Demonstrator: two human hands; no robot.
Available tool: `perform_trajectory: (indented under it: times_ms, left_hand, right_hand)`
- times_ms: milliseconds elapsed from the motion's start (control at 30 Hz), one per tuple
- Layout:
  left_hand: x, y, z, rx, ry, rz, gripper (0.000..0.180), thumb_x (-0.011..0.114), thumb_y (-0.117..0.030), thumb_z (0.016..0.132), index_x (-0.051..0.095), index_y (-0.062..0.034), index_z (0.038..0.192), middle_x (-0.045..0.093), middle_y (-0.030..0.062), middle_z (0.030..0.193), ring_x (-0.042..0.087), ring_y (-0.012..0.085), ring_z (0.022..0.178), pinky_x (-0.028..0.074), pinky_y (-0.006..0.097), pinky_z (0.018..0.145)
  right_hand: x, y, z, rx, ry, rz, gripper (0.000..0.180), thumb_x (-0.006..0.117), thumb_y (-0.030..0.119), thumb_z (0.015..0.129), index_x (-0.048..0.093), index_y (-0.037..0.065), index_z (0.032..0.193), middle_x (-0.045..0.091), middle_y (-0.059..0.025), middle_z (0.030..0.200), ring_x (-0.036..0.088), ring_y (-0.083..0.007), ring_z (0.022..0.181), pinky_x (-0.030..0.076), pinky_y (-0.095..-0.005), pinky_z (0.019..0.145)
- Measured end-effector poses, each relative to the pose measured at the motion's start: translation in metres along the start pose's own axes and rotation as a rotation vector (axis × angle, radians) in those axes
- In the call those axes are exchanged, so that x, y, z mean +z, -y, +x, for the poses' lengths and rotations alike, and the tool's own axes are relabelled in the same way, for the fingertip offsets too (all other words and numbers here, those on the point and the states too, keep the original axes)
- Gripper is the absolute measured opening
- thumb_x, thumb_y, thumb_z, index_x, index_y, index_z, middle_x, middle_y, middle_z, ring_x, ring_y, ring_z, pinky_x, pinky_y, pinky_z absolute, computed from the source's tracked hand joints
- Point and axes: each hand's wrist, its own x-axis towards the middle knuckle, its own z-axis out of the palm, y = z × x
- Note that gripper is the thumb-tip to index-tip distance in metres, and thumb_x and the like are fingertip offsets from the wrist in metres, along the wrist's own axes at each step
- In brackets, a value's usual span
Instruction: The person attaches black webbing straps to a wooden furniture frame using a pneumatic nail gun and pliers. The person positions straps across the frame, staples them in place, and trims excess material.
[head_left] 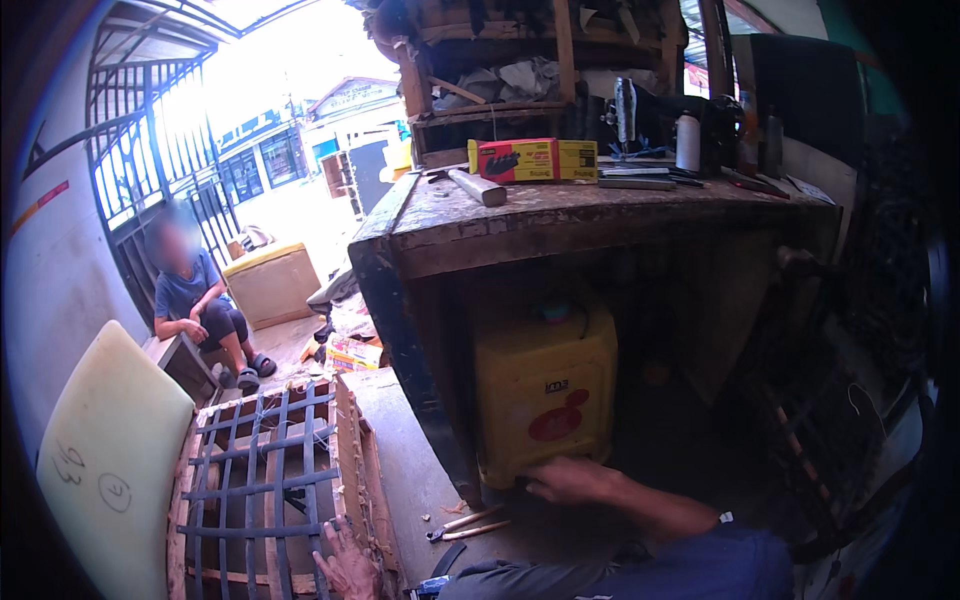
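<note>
My left hand [350, 565] lies with its fingers spread over the near right edge of a wooden seat frame [350, 460]. Dark webbing straps [262, 490] cross that frame in a woven grid. Beneath the workbench, my right hand [575, 482] is at the lower edge of a yellow jerrycan [545, 370], its fingers curled together. Whatever may be between those fingertips is too dark to make out. On the floor between the two hands lie pincers [470, 525] with pale handles, and a short dark strip [450, 558] is close by.
The worn workbench [620, 205] carries a hammer [478, 188], a red-and-yellow box [530, 160], a white bottle [688, 142] and a sewing machine [640, 115]. A pale foam slab [110, 440] leans at left. Farther back, a person [190, 290] sits by a yellow-topped block [272, 285].
</note>
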Motion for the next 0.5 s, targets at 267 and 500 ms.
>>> perform_trajectory:
  times_ms: [267,500]
  left_hand:
    - [0.085,0.044,0.023,0.123,-0.147,0.239,0.081,0.065,-0.047,0.093,0.027,-0.0255,0.161,0.034,0.0101,0.164,0.073,0.0370,0.097,0.040,0.060,0.111]
    - [0.086,0.054,0.030,0.130,-0.079,0.258,0.077,0.062,-0.046,0.096,0.029,-0.0211,0.160,0.034,0.0144,0.163,0.068,0.0352,0.111,0.038,0.056,0.113]
  right_hand:
    - [-0.102,-0.020,-0.099,0.250,-0.541,-0.144,0.030,0.060,0.025,0.096,0.069,0.011,0.121,0.074,-0.0166,0.105,0.070,-0.0392,0.097,0.057,-0.0518,0.086]
    - [-0.078,-0.061,-0.161,0.506,-0.684,-0.156,0.023,0.063,0.022,0.095,0.071,0.005,0.108,0.073,-0.0186,0.098,0.071,-0.0396,0.094,0.057,-0.0515,0.083]
